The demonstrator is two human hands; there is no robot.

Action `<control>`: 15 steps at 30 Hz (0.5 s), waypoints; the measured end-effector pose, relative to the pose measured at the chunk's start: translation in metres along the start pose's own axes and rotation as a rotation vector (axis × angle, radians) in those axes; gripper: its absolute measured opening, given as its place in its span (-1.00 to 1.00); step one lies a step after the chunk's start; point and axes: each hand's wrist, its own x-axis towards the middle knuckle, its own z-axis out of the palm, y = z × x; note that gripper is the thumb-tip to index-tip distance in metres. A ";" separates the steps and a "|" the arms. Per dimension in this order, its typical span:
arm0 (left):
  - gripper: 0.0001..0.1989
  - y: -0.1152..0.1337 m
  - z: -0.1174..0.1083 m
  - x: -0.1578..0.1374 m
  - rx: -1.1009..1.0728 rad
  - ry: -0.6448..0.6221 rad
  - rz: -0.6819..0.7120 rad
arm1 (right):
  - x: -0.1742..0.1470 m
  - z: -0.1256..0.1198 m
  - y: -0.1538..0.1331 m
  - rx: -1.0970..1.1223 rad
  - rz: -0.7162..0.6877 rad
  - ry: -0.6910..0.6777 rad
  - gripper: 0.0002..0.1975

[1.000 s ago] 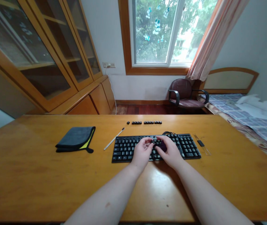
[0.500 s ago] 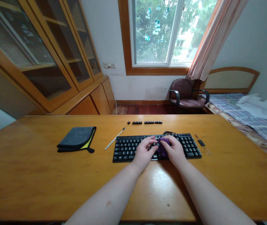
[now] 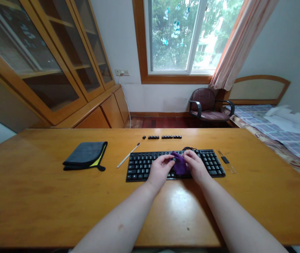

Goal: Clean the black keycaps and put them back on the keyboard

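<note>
A black keyboard (image 3: 141,165) lies flat on the wooden desk. Stretched above its middle is a soft purple mass that looks like cleaning gel (image 3: 181,167), with a thin strand along its top. My left hand (image 3: 160,169) pinches the left edge of the gel between thumb and fingers. On the other side, my right hand (image 3: 195,166) grips its upper right edge, fingertips together. The keys beneath the hands and gel are hidden.
Loose black keycaps (image 3: 153,137) sit in a row behind the keyboard. A thin white-handled brush (image 3: 128,155) lies to its left, near a folded grey cloth (image 3: 84,154). A wire keycap puller (image 3: 225,160) is on the right. The desk (image 3: 108,207) has its far edge behind the keycaps.
The purple gel, bunched under my fingers before, is now spread out and pulled upward between both hands. My fingers have closed further into pinches. The keyboard stays in place.
</note>
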 end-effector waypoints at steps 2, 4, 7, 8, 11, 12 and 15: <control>-0.77 0.000 -0.001 0.002 -0.038 0.045 -0.007 | 0.001 0.000 0.001 0.035 0.085 -0.071 -0.69; -0.75 -0.001 -0.003 0.004 -0.051 0.052 -0.006 | 0.001 0.001 0.002 0.032 0.135 -0.097 -0.66; -0.79 -0.002 -0.004 0.004 0.005 0.062 0.073 | 0.003 0.000 0.003 0.017 0.107 0.017 -0.70; -0.81 -0.002 -0.004 0.003 0.040 0.071 0.118 | 0.003 -0.001 0.002 0.012 0.080 0.071 -0.71; -0.83 -0.002 -0.004 0.001 0.103 0.063 0.166 | 0.002 -0.001 0.001 0.034 0.020 0.155 -0.73; -0.82 -0.002 -0.003 0.001 0.092 0.047 0.141 | 0.001 -0.001 0.000 0.060 0.020 0.148 -0.72; -0.78 -0.001 0.000 0.000 0.024 0.011 0.055 | -0.002 0.003 0.002 0.158 0.059 0.041 -0.72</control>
